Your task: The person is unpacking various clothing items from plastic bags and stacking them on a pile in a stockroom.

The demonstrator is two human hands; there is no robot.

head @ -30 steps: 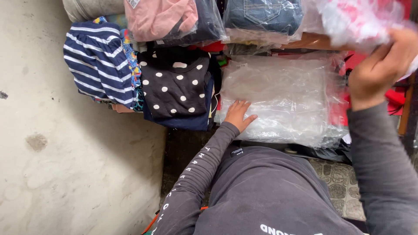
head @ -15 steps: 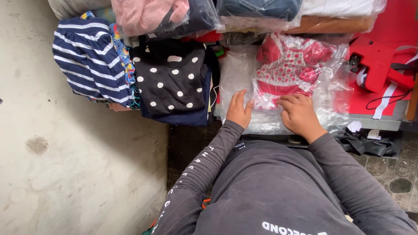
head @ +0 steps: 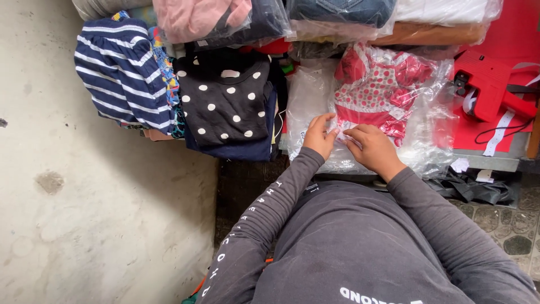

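A red and white dotted garment in a clear plastic bag lies on a stack of clear bags at the table edge. My left hand and my right hand meet at the near edge of that bag. Both pinch its plastic, fingertips almost touching each other. Grey long sleeves cover both my arms.
A black polka-dot garment and a navy striped one hang over the edge to the left. Bagged folded clothes are stacked behind. A red hand tool with a white strip lies to the right. Concrete floor is at left.
My right hand brought the bagged red garment down from the upper right onto the clear bags. Both hands then drew together and pinched its near edge.
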